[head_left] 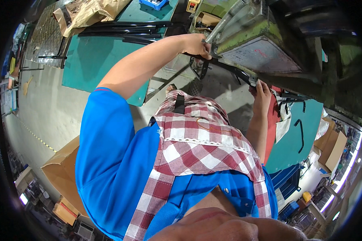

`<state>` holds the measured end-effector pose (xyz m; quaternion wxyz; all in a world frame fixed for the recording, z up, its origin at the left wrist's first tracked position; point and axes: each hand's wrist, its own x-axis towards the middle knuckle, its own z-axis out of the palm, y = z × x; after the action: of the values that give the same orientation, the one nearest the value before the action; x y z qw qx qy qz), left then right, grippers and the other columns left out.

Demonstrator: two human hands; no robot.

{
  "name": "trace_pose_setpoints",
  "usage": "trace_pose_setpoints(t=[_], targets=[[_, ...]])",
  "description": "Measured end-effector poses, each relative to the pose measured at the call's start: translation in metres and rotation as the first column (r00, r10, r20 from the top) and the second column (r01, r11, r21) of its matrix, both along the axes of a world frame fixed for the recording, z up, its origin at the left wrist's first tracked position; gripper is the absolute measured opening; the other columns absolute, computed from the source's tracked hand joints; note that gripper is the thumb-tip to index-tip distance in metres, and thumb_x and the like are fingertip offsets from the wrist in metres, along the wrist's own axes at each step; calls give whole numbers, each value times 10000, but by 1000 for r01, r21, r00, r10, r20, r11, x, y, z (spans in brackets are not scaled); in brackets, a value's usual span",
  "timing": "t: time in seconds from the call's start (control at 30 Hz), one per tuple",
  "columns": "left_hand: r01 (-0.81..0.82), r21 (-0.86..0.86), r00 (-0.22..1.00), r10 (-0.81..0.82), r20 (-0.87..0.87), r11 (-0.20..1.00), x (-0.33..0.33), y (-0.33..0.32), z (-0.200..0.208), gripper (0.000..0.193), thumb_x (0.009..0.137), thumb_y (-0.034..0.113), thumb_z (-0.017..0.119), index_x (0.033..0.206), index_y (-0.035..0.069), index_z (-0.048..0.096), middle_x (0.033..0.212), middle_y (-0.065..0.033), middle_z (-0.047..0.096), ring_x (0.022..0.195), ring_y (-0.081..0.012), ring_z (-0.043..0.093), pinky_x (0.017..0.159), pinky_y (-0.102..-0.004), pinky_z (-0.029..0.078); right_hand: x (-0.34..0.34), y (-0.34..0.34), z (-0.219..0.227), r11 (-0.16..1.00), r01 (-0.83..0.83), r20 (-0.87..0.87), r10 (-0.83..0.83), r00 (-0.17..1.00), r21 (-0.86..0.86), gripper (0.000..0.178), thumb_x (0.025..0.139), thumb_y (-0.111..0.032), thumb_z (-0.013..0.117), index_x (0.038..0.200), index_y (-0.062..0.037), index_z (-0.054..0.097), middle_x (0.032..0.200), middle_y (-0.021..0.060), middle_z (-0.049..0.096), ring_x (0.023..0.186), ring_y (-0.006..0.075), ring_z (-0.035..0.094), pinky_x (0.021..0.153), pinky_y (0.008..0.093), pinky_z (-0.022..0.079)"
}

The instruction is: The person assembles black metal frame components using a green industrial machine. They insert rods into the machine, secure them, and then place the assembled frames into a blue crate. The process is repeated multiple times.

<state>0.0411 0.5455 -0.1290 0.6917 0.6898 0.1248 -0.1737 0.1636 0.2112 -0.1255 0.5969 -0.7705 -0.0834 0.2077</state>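
Observation:
My left hand is closed at the near edge of a green machine, its fingers curled round a black metal bar. The bar runs along the machine's lower edge toward my right hand. That hand pinches the bar's other end, beside a small metal fitting; the fingers partly hide the grip. A grey metal tube slants up from the machine beside my left hand.
Several straight black bars lie on the green table at left, near brown paper. Bent black bars rest on the right-hand green table. A cardboard box stands at lower left. A blue tray sits at the top.

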Motion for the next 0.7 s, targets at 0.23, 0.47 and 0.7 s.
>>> trace_pose_setpoints(t=[0.23,0.47,0.7], targets=[[182,554,963,-260,66,813,-2,9,-5,299,767,326,740,811,32,706,747,-105,673,681,-262,616,657,-348,475,20,-19,-45,992,80,-102,-90,991,-98,252,883,-228,643,1046,-38,613,851,18,623,672,92,609,630,211,483],[175,485,982,-190,-19,857,-8,6,-12,331,792,315,729,733,-4,659,598,-69,594,547,-167,587,539,-312,455,-27,57,2,922,-152,683,367,631,-355,441,792,-304,740,1084,-4,601,1093,201,595,1032,316,545,900,374,405],[234,709,933,-360,29,666,14,11,-12,429,779,455,671,787,26,682,692,-170,635,668,-319,608,634,-409,469,-75,120,-3,524,-219,391,803,451,-823,581,747,-309,731,1241,-79,529,753,181,653,739,353,647,677,418,498]])
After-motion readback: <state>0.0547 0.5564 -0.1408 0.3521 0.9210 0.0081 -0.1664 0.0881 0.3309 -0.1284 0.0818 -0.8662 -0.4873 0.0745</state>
